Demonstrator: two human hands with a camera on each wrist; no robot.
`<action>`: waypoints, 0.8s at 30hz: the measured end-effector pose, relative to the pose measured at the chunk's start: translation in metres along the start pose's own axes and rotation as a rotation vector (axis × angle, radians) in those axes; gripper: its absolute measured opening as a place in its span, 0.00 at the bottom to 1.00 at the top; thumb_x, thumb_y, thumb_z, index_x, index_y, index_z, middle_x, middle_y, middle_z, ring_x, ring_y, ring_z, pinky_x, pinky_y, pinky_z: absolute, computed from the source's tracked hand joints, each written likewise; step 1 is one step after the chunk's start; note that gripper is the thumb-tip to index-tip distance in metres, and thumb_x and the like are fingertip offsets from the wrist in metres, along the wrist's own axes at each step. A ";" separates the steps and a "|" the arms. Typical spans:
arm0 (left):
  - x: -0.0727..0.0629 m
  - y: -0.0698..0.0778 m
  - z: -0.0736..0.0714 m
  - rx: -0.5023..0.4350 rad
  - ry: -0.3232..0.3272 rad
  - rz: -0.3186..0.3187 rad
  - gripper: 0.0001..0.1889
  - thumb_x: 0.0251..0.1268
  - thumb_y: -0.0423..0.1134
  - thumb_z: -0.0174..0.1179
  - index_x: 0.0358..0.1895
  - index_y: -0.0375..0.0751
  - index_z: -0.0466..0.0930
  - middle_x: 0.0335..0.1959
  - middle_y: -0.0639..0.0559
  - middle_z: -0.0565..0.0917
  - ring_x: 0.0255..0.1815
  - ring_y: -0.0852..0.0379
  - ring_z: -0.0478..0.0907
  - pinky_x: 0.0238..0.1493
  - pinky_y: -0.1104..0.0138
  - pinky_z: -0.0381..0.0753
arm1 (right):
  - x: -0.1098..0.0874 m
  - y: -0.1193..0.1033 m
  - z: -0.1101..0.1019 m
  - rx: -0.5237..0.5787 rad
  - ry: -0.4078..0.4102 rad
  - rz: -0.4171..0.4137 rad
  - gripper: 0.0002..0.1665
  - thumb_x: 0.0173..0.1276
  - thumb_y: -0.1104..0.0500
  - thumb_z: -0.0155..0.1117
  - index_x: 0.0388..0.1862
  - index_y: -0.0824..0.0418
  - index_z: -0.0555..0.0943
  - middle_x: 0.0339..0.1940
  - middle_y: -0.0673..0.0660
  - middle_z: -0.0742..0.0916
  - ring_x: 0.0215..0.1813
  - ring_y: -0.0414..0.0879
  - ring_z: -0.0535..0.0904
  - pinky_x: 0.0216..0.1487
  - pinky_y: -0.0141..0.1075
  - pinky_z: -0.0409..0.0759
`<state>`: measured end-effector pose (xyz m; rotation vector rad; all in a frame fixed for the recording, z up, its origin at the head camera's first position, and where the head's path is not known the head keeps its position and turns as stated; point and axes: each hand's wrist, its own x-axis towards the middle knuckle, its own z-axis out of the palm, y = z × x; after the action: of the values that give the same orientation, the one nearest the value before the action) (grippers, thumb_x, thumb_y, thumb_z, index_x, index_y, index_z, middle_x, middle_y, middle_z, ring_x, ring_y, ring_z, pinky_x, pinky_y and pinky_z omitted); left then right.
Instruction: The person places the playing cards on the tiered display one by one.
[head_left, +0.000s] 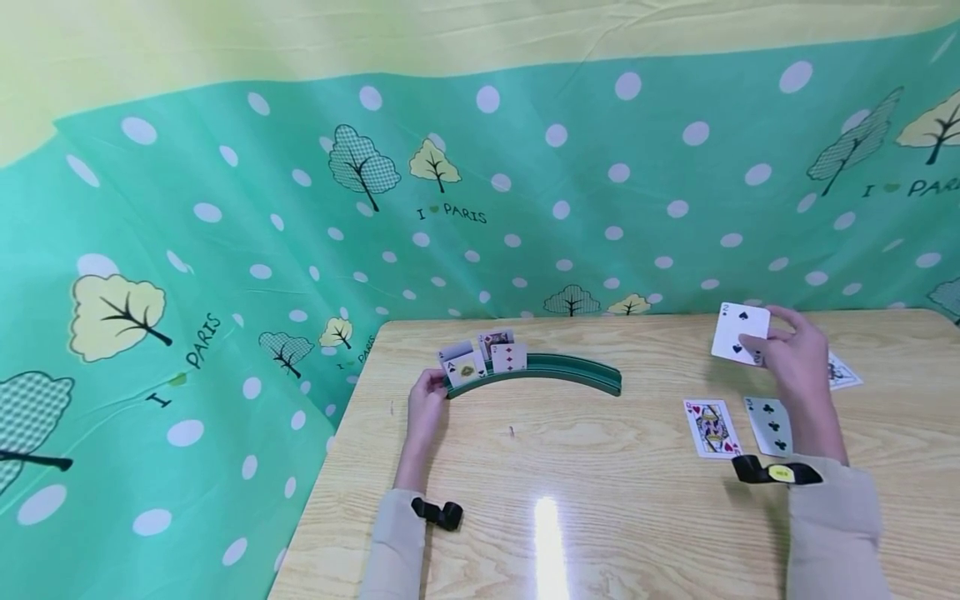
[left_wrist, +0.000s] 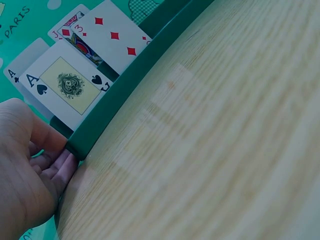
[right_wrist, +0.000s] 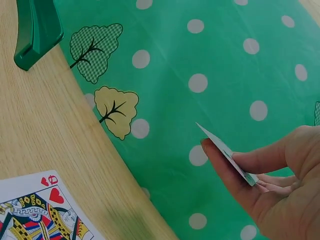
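Note:
My left hand (head_left: 426, 408) grips the left end of a curved green card holder (head_left: 573, 367), its fingers at the end in the left wrist view. In the holder stand an ace of spades (left_wrist: 67, 85) in front of an ace of clubs (left_wrist: 13, 74), and a three of diamonds (left_wrist: 112, 36) in front of a jack of diamonds (left_wrist: 62, 31). Over the right side of the table, my right hand (head_left: 797, 354) pinches a two of spades (head_left: 731, 333) between thumb and fingers. Edge-on, the same card (right_wrist: 220, 145) shows in the right wrist view.
On the wooden table (head_left: 622, 500) lie a queen of hearts (head_left: 712, 429) and a three of clubs (head_left: 767, 425), the latter partly covered by the right forearm. Another card (head_left: 843, 372) lies half hidden behind the right hand. A green dotted cloth (head_left: 525, 233) hangs behind the table.

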<state>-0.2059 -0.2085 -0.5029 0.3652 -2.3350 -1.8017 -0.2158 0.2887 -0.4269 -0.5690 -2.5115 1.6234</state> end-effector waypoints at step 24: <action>0.001 -0.001 0.001 -0.012 0.002 0.002 0.20 0.62 0.23 0.49 0.56 0.27 0.77 0.53 0.33 0.81 0.55 0.42 0.78 0.57 0.59 0.76 | -0.004 -0.010 -0.002 0.081 0.010 -0.042 0.44 0.75 0.55 0.66 0.82 0.61 0.57 0.28 0.29 0.80 0.32 0.31 0.81 0.36 0.26 0.79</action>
<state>-0.2071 -0.2083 -0.5042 0.3628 -2.3216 -1.8125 -0.2145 0.2852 -0.4168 -0.5103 -2.4207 1.6942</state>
